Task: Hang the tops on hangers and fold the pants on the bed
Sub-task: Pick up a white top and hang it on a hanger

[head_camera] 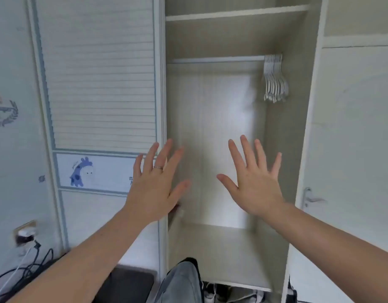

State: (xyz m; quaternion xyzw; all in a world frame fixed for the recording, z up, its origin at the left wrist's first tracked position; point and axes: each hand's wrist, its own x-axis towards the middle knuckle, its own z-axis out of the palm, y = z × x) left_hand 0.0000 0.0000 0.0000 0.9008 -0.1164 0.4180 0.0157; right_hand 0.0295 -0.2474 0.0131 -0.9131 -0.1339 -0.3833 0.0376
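Note:
I face an open wardrobe [215, 248] with a bare hanging rail [215, 60]. A bunch of several white hangers [274, 82] hangs at the rail's right end. My left hand [156, 182], a ring on one finger, is raised in front of the wardrobe's left edge with fingers spread and nothing in it. My right hand [252, 180] is held up beside it, also spread and holding nothing, well below and left of the hangers. No tops, pants for folding or bed are in view.
A slatted wardrobe door [96, 73] with a blue giraffe picture [81, 171] stands at left. A white door with a handle [309, 197] is at right. Cables and a wall socket [24, 235] sit at lower left. My leg in grey jeans [180, 283] shows at the bottom.

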